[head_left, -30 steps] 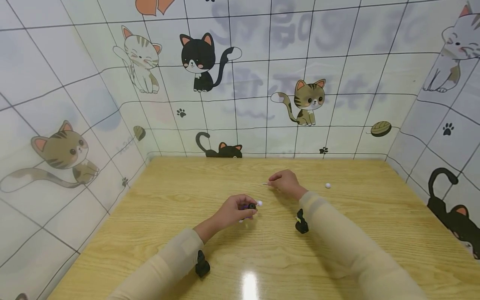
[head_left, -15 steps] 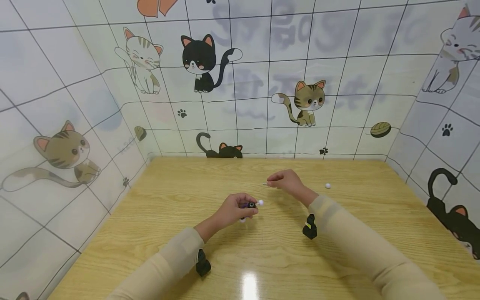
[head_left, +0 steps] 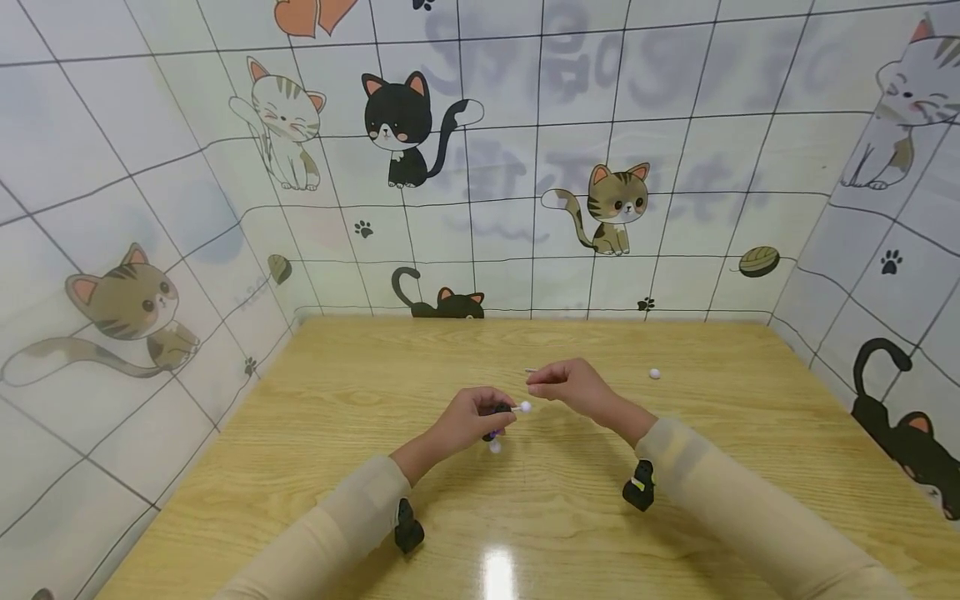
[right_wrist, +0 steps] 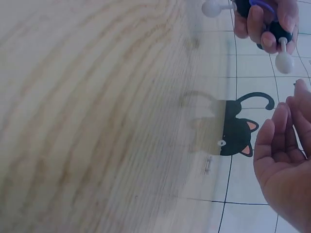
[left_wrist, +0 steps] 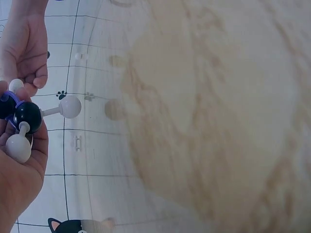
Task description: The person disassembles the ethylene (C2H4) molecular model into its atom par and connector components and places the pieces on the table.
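My left hand grips a ball-and-stick molecular model of black and white balls with purple links. One white ball sticks out on a white rod to the right, and another white ball hangs below the hand. Just to the right, my right hand hovers with fingers loosely bent and nothing visible held. Its fingertips are apart from the model. Beyond them a small pale connector lies on the table.
A loose white ball lies on the wooden table to the right of my right hand. Walls with a cat-printed tile pattern stand behind and at both sides. A black camera sits at my right wrist.
My right hand has drawn back from the connector, toward me, and the connector stays on the table. In my left hand the model has turned slightly, so its white balls show more.
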A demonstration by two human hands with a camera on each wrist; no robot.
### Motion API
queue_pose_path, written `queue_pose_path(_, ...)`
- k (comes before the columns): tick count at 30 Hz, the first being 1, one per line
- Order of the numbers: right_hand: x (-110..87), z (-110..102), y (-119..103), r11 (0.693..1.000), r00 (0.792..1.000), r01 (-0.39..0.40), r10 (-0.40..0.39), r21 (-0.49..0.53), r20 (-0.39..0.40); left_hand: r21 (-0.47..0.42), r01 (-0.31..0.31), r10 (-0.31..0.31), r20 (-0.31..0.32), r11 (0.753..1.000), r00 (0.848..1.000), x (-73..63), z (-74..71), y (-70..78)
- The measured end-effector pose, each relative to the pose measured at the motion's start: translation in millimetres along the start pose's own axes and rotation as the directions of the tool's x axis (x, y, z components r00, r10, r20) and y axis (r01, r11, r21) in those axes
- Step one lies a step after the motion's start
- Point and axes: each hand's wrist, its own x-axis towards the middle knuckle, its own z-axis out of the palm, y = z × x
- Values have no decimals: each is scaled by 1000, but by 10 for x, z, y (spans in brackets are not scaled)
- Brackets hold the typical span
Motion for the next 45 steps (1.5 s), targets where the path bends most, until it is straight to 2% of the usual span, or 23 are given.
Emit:
queue_pose_path(4, -91, 24, -42, 999, 999, 34, -35, 36, 30, 15, -22, 22, 20, 1000, 1000, -40, 16, 147)
queue_pose_path(8, -153, 57, -50, 995, 996, 63, -68, 71, 66, 30, -50, 49, 9, 998, 999, -95, 35, 291)
queue_pose_path(14, -225, 85, -33, 992, 991, 81, -91, 99, 97, 59, -72, 73, -9, 996, 997, -107, 56, 305)
queue_pose_path(25, -266, 121, -23, 991, 990, 98, -107, 96, 92, 51, -65, 66, -18, 997, 998, -122, 79, 353)
queue_pose_path(32, -289, 145, -41, 989, 990, 129, -133, 75, 45, 181, -130, 143, -62, 975, 988, -115, 98, 386)
queue_pose_path(35, -298, 150, -39, 988, 990, 134, -137, 72, 34, 208, -152, 169, -69, 966, 983, -110, 104, 393)
queue_pose_path(45, -355, 159, -48, 993, 994, 108, -108, 35, 4, 157, -117, 125, -47, 981, 991, -97, 98, 394)
